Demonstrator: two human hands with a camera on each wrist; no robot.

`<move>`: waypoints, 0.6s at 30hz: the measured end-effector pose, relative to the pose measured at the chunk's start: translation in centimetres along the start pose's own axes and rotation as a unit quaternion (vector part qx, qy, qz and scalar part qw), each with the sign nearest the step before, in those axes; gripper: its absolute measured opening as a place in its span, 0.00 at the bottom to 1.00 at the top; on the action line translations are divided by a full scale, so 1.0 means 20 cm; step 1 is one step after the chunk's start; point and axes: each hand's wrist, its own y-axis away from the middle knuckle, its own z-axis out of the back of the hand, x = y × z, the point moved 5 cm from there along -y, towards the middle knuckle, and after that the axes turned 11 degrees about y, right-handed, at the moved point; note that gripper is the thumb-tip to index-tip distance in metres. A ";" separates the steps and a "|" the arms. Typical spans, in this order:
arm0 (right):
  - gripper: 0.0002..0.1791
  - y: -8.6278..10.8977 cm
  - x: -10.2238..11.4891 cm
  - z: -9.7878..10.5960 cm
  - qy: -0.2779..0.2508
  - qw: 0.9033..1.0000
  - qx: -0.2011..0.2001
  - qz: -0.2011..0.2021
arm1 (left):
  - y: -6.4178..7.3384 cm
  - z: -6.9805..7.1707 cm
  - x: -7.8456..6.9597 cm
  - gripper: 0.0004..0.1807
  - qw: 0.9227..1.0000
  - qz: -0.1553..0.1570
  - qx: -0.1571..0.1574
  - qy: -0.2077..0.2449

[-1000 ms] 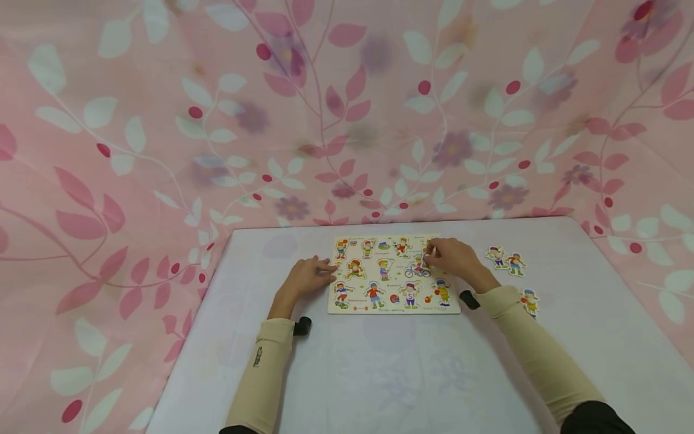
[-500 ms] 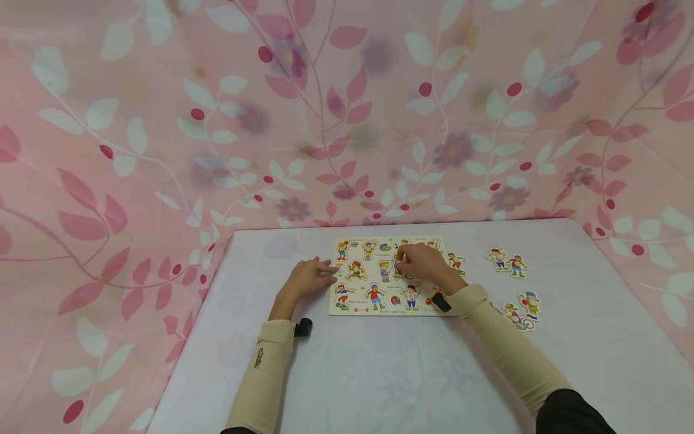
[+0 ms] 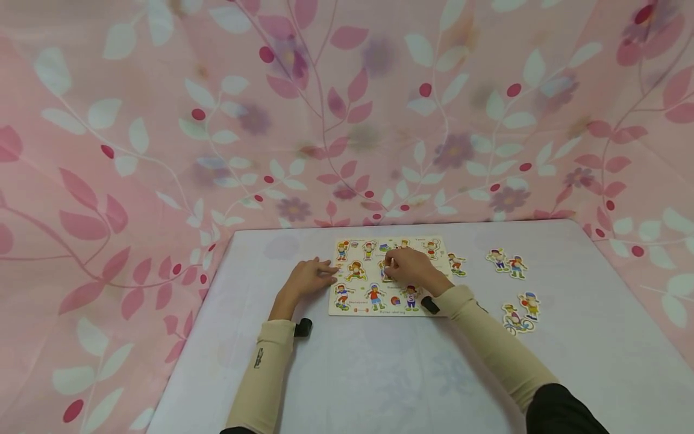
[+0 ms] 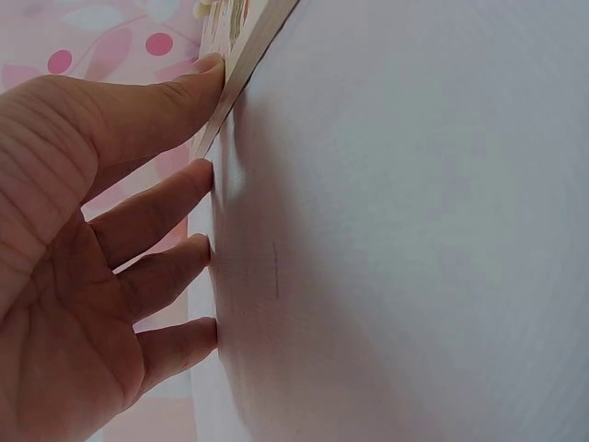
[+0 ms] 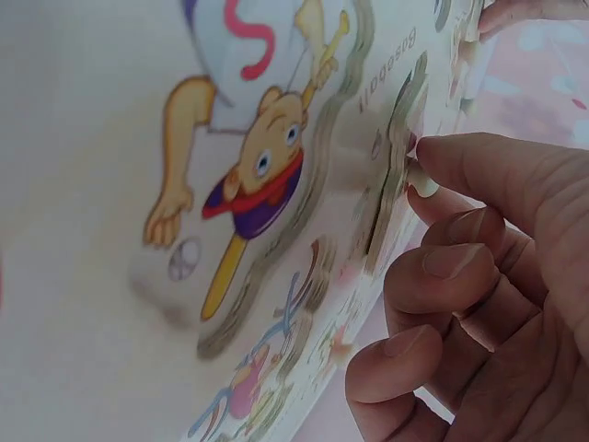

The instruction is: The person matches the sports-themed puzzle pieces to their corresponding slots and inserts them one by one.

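A wooden peg puzzle board [image 3: 358,310] printed with children playing sports lies on the table. My right hand [image 3: 414,268] is over its middle; in the right wrist view, thumb and index finger pinch the pale knob [image 5: 423,180] of a puzzle piece, mostly hidden from the head view. A baseball figure [image 5: 262,157] with an S on its shirt shows on the board close by. My left hand [image 3: 309,280] is at the board's left edge. In the left wrist view its thumb [image 4: 198,87] presses on that edge, and the other fingertips touch the tablecloth.
Loose puzzle pieces lie right of the board: a pair [image 3: 506,263] farther back, a cyclist [image 3: 517,320] beside a figure in a blue cap [image 3: 530,305], and one running figure [image 3: 457,264] against the board's right edge. A pink floral curtain [image 3: 347,120] hangs behind the white-covered table [image 3: 379,374].
My right hand has moved left from the board's right side to its middle. The running figure and the cyclist, earlier covered by the hand and sleeve, now show. The left hand stays put.
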 end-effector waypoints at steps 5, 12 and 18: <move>0.07 -0.01 0.02 -0.01 0.004 1.000 -0.002 0.006 | 0.00 0.00 0.00 0.18 1.000 -0.001 -0.004 0.000; 0.07 -0.01 0.03 -0.02 -0.003 1.000 -0.008 0.003 | 0.00 0.00 -0.01 0.18 1.000 -0.001 -0.003 0.002; 0.08 0.01 0.02 0.00 -0.012 1.000 -0.009 0.004 | 0.01 0.01 -0.02 0.18 1.000 -0.002 -0.006 0.009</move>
